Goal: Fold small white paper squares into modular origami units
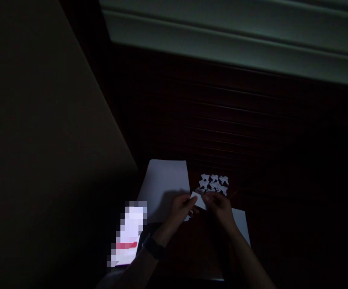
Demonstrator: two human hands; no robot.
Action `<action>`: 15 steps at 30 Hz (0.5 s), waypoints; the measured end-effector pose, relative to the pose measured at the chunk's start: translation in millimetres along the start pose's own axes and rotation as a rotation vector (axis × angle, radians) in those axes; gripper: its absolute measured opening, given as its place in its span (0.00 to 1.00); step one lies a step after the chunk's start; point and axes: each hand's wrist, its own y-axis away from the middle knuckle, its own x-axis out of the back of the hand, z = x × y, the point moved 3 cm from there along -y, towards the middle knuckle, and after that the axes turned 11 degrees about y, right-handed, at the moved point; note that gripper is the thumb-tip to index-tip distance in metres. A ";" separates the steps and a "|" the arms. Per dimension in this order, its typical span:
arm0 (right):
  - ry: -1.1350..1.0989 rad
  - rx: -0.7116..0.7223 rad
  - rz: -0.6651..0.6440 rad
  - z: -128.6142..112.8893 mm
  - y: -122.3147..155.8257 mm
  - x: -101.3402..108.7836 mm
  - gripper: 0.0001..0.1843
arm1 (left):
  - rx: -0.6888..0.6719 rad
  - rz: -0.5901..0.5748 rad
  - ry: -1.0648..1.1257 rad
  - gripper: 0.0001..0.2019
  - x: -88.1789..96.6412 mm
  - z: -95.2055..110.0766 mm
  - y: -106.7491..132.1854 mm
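Between my two hands is a small white piece of paper [198,200], held above the dark table. My left hand [180,208], with a dark watch on its wrist, pinches the paper's left side, thumb on top. The fingers of my right hand [220,208] are closed on its right edge. Just beyond my hands lie several small folded white paper shapes [213,184] in rows. A bit of white paper shows under my left hand; its shape is mostly hidden.
A large white sheet or stack of paper [168,180] lies at the left. Another white sheet [242,224] is partly behind my right forearm. A bright, blurred-out screen [130,233] glows at the lower left. A pale slatted surface [237,40] crosses the top; the room is very dark.
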 end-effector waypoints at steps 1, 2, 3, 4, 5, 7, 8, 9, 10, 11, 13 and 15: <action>0.087 0.100 0.046 -7.1 2.1 1.5 0.22 | 0.000 0.022 -0.004 0.18 1.6 -2.4 -0.5; 0.173 0.203 0.055 -14.0 4.4 2.0 0.26 | -0.002 0.038 -0.008 0.18 3.4 -4.2 -1.3; 0.241 0.286 0.039 -19.5 6.5 1.5 0.27 | -0.001 0.043 -0.015 0.18 5.0 -5.6 -2.1; 0.296 0.335 0.009 -23.0 8.1 0.5 0.25 | 0.000 0.045 -0.021 0.18 6.4 -6.3 -2.8; 0.342 0.368 -0.024 -24.9 9.2 -0.7 0.23 | -0.003 0.046 -0.028 0.18 7.4 -6.3 -3.3; 0.399 0.380 -0.075 -24.6 10.0 -2.8 0.20 | -0.011 0.039 -0.029 0.18 7.8 -4.6 -3.6; 0.417 0.376 -0.088 -23.5 9.9 -3.5 0.19 | -0.007 0.024 -0.021 0.17 7.2 -3.4 -3.5; 0.427 0.370 -0.096 -22.4 9.7 -3.8 0.19 | 0.002 0.005 -0.009 0.17 6.1 -2.2 -3.3; 0.432 0.367 -0.107 -21.6 9.7 -4.1 0.20 | 0.016 -0.011 0.008 0.17 5.0 -1.4 -3.2; 0.433 0.369 -0.124 -21.4 10.0 -4.4 0.20 | 0.035 -0.019 0.028 0.18 4.2 -1.0 -3.2; 0.427 0.387 -0.179 -22.4 11.6 -5.7 0.22 | 0.070 0.003 0.066 0.19 4.1 -1.4 -3.7; 0.424 0.408 -0.216 -23.8 14.0 -7.4 0.26 | 0.084 0.048 0.092 0.19 5.7 -3.0 -4.8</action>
